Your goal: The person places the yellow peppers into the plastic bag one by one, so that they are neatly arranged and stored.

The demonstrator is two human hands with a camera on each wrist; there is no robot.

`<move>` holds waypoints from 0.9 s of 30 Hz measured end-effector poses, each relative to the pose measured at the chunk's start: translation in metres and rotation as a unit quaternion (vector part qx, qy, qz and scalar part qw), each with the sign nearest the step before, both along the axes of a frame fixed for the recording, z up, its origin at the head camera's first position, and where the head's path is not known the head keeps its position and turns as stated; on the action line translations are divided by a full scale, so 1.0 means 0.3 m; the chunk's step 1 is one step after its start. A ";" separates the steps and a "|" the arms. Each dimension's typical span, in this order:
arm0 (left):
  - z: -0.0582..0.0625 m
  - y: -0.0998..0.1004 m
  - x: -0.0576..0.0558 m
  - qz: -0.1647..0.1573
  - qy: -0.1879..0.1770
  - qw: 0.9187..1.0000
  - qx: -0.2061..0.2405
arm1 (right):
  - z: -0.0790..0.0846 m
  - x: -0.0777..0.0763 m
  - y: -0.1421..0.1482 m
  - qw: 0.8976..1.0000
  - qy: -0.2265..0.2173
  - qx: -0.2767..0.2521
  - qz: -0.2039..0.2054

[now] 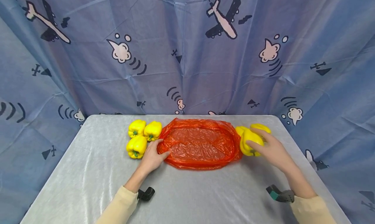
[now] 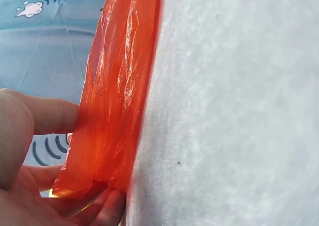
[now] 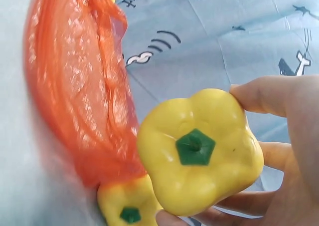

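Observation:
A red plastic bag [image 1: 202, 163] lies spread on the table with its wide mouth facing up. At its left end my left hand [image 1: 153, 157] grips the rim, thumb on one side and fingers [image 2: 115, 206] on the other. My right hand [image 1: 272, 149] holds a yellow bell pepper [image 1: 247, 141] by the bag's right end, and its green stem [image 3: 195, 147] faces the right wrist camera. Behind that one are more yellow peppers [image 1: 260, 127], partly hidden by the hand and the held pepper.
Three yellow bell peppers [image 1: 136, 147] stand in a cluster left of the bag, close to my left hand. The pale table [image 1: 190, 198] ends at a blue patterned curtain [image 1: 164, 54], which hangs behind it and along both sides.

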State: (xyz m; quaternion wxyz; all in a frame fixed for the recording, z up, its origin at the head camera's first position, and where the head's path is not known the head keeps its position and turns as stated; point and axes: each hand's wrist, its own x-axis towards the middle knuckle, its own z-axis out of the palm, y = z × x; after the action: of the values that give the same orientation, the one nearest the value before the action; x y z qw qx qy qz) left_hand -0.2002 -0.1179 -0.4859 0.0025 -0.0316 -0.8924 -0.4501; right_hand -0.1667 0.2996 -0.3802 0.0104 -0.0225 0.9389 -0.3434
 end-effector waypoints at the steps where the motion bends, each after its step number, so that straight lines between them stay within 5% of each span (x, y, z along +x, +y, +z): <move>1: 0.000 0.000 0.001 0.000 -0.001 1.000 0.000 | 0.003 -0.002 -0.008 1.000 0.000 -0.002 0.000; 27: 0.007 -0.004 0.000 -0.002 -0.007 1.000 0.005 | 0.044 -0.127 -0.239 0.999 0.011 -0.015 0.050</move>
State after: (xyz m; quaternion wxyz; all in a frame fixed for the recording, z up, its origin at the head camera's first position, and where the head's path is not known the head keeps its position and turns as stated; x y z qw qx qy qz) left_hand -0.2002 -0.1191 -0.4836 -0.0040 -0.0303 -0.8901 -0.4547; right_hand -0.2049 0.2278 -0.3671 0.0171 -0.0732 0.9312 -0.3566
